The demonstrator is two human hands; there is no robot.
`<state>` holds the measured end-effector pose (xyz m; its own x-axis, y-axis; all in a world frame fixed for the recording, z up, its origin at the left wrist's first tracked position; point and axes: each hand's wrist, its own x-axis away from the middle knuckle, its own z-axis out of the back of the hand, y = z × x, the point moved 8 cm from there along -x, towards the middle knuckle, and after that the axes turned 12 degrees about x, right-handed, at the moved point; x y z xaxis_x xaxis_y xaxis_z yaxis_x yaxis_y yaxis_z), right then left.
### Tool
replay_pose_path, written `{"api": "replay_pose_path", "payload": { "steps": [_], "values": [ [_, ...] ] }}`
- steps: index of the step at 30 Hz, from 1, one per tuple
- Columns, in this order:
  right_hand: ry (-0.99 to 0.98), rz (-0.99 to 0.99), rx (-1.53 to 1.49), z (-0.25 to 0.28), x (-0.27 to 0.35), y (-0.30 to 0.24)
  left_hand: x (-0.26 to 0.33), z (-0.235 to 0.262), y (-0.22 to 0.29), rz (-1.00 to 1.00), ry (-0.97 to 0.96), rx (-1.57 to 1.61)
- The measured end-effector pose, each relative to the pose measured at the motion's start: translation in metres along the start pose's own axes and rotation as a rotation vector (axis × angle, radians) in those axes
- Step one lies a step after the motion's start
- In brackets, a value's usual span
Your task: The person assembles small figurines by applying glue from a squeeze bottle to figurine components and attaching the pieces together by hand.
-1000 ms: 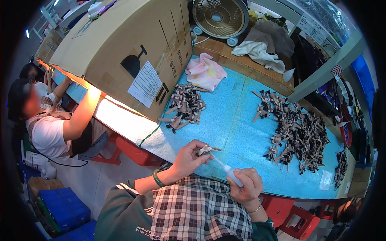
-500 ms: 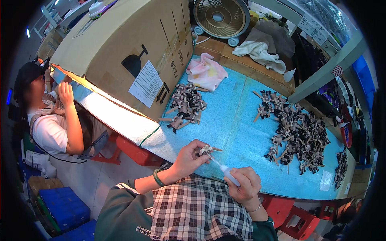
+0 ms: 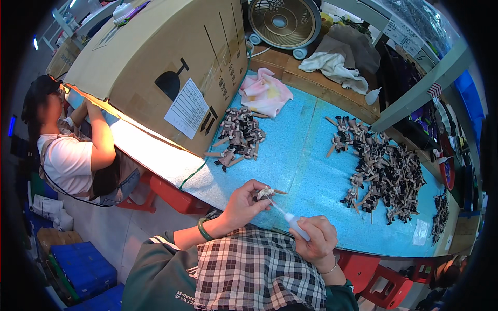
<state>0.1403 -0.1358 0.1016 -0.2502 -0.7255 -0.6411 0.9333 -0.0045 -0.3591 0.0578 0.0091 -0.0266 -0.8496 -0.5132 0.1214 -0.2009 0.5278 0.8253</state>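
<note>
My left hand (image 3: pixel 243 205) pinches a small pale figurine (image 3: pixel 265 194) near the front edge of the table, and a tan strip sticks out of it to the right. In my right hand (image 3: pixel 318 237) is a white squeeze bottle (image 3: pixel 296 226), tilted, its thin nozzle reaching up and left to the figurine. Whether the tip touches it is too small to tell. Beyond my left hand lies a small pile of grey-brown figurines (image 3: pixel 239 132) with tan strips. A larger pile of similar figurines (image 3: pixel 386 179) spreads over the right of the table.
The blue-covered table (image 3: pixel 295 155) carries a large cardboard box (image 3: pixel 155 67) on the left and a pink cloth (image 3: pixel 265 93) behind the small pile. At the back stands a fan (image 3: pixel 282 23). A metal post (image 3: pixel 420 88) rises at the right. Beyond the box sits another person (image 3: pixel 70 150).
My hands, the figurine and the bottle hold almost still. The other person at the left has lowered a raised hand and turned more toward the lit work surface.
</note>
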Motion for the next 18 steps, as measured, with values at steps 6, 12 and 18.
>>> {"api": "replay_pose_path", "payload": {
  "steps": [6,12,18],
  "values": [
    [-0.016,-0.005,0.000,-0.0011,-0.0017,0.0002,0.0003,0.0017,-0.0004,-0.002,0.006,-0.008],
    [0.010,-0.027,0.007,0.0010,0.0010,0.0024,0.0011,0.0018,0.0006,-0.024,-0.008,-0.010],
    [0.008,0.002,-0.009,0.0021,-0.0005,-0.0021,0.0014,-0.0003,0.0003,-0.002,-0.004,-0.004]
  ]
}}
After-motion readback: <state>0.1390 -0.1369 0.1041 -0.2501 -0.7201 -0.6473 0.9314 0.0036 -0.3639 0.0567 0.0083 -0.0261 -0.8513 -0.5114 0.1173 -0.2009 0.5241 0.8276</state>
